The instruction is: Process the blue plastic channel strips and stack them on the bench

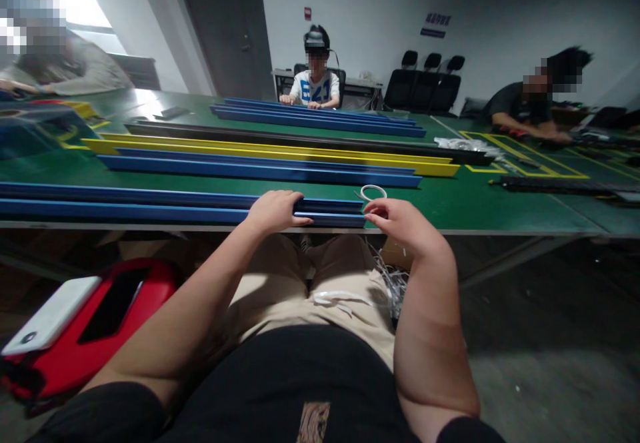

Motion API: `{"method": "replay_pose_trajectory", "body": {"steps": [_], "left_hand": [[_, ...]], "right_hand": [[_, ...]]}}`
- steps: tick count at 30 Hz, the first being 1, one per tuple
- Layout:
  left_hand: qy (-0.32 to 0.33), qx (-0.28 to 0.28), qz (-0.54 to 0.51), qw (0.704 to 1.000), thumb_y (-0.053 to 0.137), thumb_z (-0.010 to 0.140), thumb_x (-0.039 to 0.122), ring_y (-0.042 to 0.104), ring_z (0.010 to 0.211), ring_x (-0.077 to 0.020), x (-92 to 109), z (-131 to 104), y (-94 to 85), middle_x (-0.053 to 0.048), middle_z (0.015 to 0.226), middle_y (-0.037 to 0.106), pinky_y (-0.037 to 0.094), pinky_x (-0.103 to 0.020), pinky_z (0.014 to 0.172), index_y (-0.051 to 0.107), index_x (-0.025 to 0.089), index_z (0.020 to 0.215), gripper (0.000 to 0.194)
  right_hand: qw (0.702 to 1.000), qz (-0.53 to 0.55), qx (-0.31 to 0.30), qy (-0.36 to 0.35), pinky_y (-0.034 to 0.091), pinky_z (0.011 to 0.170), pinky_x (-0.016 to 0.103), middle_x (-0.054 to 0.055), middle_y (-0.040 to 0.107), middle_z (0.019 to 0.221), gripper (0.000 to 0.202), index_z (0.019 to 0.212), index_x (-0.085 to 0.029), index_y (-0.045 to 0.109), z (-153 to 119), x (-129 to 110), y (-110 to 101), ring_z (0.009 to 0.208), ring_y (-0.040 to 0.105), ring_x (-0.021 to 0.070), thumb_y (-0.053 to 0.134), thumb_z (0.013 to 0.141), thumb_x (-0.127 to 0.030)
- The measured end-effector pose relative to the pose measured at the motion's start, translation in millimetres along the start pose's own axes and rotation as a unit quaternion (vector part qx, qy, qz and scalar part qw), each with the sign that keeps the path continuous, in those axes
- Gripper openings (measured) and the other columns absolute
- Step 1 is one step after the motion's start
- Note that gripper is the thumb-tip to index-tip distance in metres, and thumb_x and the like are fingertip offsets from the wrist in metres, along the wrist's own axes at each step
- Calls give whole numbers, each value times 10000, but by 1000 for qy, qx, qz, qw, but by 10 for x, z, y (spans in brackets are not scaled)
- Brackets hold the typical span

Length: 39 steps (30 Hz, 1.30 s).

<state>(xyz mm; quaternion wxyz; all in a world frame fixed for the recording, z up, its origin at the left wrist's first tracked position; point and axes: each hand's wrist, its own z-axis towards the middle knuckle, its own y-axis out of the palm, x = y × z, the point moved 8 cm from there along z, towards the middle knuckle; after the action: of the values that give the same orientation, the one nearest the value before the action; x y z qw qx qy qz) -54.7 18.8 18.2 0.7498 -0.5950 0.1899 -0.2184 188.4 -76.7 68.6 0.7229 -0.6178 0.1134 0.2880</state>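
Note:
A long blue channel (210, 214) with two raised side walls lies along the front edge of the green table. My left hand (274, 211) grips it from above, fingers over the far wall and thumb by the near wall. My right hand (395, 218) is at the channel's right end, with thumb and fingers closed together there. Whatever is between those fingertips is hidden or too small to make out. Just behind them on the table lies a white ring of thin tube or cable (373, 193).
Farther back lie another blue channel (260, 168), a yellow channel (435, 168), a dark channel (300, 138) and more blue channels (320, 120). A clear plastic bag (463, 144) sits right of them. Below left is a red seat (150, 303) with a phone (114, 304). Several people sit around the table.

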Motion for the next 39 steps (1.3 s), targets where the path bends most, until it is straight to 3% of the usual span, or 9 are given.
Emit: {"method": "replay_pose_trajectory", "body": {"steps": [6, 12, 15, 18, 23, 26, 31, 39], "left_hand": [[-2, 0, 7, 1000, 589, 792, 759, 646, 1155, -304, 10, 1, -8, -94, 1241, 712, 444, -382, 979, 599, 254, 1339, 745], [3, 9, -3, 1000, 577, 811, 746, 658, 1117, -298, 30, -11, -34, -86, 1198, 723, 446, -376, 951, 610, 257, 1304, 695], [8, 12, -8, 1000, 589, 800, 749, 663, 1102, -306, 32, -9, -33, -93, 1180, 725, 450, -381, 937, 618, 251, 1286, 696], [7, 12, -14, 1000, 607, 792, 742, 665, 1099, -310, 23, -7, -21, -96, 1160, 727, 446, -383, 944, 622, 256, 1276, 686], [9, 21, -21, 1000, 590, 803, 748, 670, 1087, -313, 24, -8, -18, -110, 1136, 727, 444, -386, 944, 631, 244, 1260, 682], [12, 23, -22, 999, 583, 793, 766, 669, 1085, -314, 26, -10, -15, -112, 1139, 726, 443, -384, 944, 629, 242, 1264, 706], [20, 25, -28, 999, 598, 805, 725, 664, 1099, -312, 20, -12, -18, -107, 1161, 724, 444, -380, 947, 615, 242, 1298, 690], [44, 8, -59, 997, 675, 774, 669, 629, 1191, -287, -3, -22, -34, -82, 1270, 695, 413, -366, 1012, 553, 300, 1393, 732]], "right_hand": [[990, -62, 112, -56, 450, 992, 369, 112, 685, 1143, 234, 1084, -192, 708, 262, -53, 250, 1100, 607, 235, 581, 960, -346], [989, -105, 102, -30, 408, 1042, 415, 155, 618, 1306, 450, 1323, -183, 608, 372, -144, 707, 1205, 549, 272, 500, 1000, -476], [980, -149, 134, 14, 283, 1119, 547, 170, 615, 1330, 512, 1388, -195, 552, 357, -224, 805, 1220, 530, 305, 455, 1008, -524], [974, -171, 149, 13, 186, 1134, 623, 166, 612, 1338, 453, 1326, -226, 595, 354, -335, 886, 1242, 505, 320, 448, 1011, -517], [976, -192, 103, -32, 362, 1041, 488, 161, 538, 1410, 348, 1127, -217, 688, 384, -460, 1008, 1296, 441, 321, 530, 981, -491], [970, -225, 75, -55, 415, 933, 404, 150, 606, 1263, 343, 1106, -210, 677, 395, -522, 1052, 1167, 510, 294, 531, 981, -495], [959, -276, 48, -53, 380, 805, 355, 107, 687, 1012, 416, 1052, -201, 652, 443, -533, 1147, 946, 592, 251, 399, 1026, -530], [953, -286, 76, -66, 325, 777, 329, 127, 707, 997, 505, 974, -190, 667, 467, -447, 1179, 945, 598, 236, 326, 1036, -557]]}}
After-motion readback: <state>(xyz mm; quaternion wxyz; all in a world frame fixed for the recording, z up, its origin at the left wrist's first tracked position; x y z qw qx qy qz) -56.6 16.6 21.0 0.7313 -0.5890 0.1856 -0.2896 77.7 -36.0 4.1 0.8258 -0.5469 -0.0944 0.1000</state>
